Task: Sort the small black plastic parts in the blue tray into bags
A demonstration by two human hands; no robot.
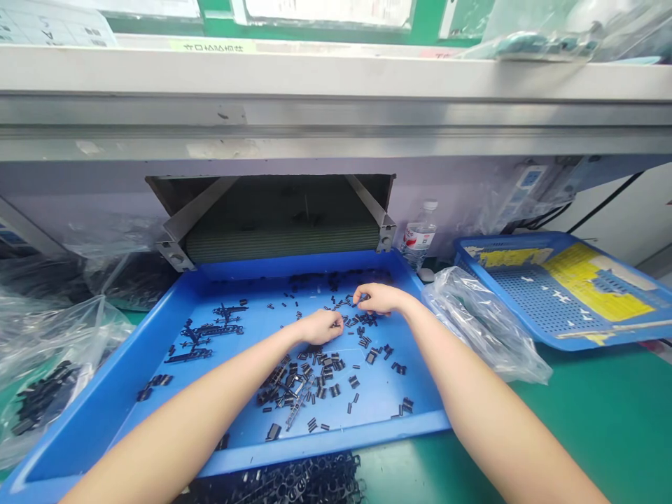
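A large blue tray (pixel 131 364) lies in front of me under a conveyor outlet (pixel 278 238). Several small black plastic parts (pixel 315 371) are scattered over its floor, with black sprue frames (pixel 204 332) at the left. My left hand (pixel 321 326) is curled with its fingers pinched together over the parts in the tray's middle. My right hand (pixel 379 298) is a little farther back, fingers bent down and pinched on the small black parts. What either hand grips is too small to make out.
A clear plastic bag (pixel 483 322) lies right of the tray, and a perforated blue tray (pixel 561 294) with yellow sheets beyond it. A water bottle (pixel 418 241) stands at the back. Plastic bags with black parts (pixel 47 378) sit at the left. Black sprue scrap (pixel 294 483) lies at the near edge.
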